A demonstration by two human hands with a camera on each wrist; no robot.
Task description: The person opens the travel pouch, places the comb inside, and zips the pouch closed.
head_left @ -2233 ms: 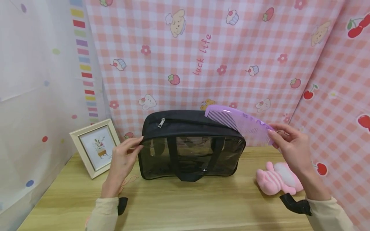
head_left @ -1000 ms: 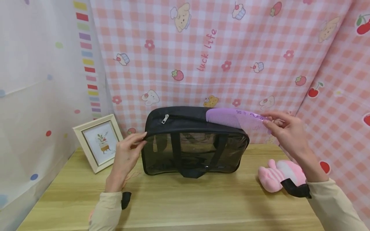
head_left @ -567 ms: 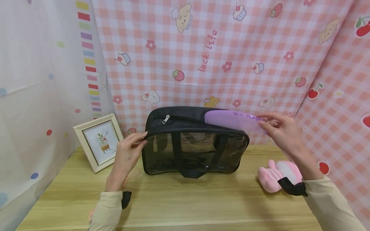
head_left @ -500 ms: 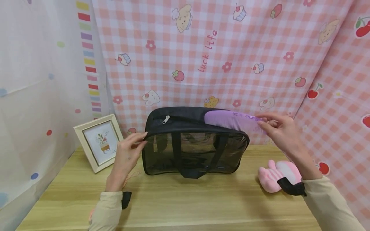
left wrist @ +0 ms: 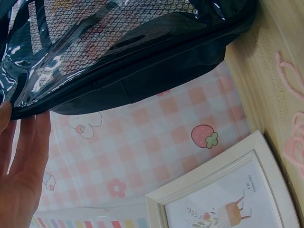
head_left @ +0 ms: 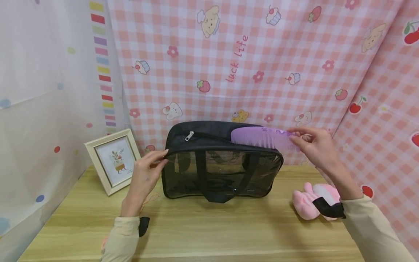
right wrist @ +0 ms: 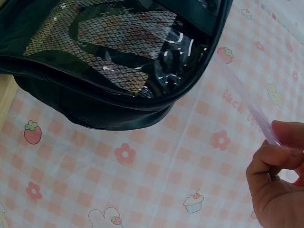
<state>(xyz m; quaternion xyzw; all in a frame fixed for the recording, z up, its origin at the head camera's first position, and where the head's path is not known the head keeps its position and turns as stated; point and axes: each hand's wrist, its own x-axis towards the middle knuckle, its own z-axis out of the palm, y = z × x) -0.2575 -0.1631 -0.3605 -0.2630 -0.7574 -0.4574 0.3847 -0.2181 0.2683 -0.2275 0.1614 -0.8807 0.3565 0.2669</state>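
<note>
Purple comb (head_left: 252, 137), presumably light and stiff, is aptly pinched at one end by right hand (head_left: 317, 147); zippered bag (head_left: 222, 169), at corner by left hand (head_left: 145, 176).

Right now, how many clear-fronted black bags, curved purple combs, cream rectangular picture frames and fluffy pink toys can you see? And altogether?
Clear-fronted black bags: 1
Curved purple combs: 1
Cream rectangular picture frames: 1
Fluffy pink toys: 1
Total: 4
</note>
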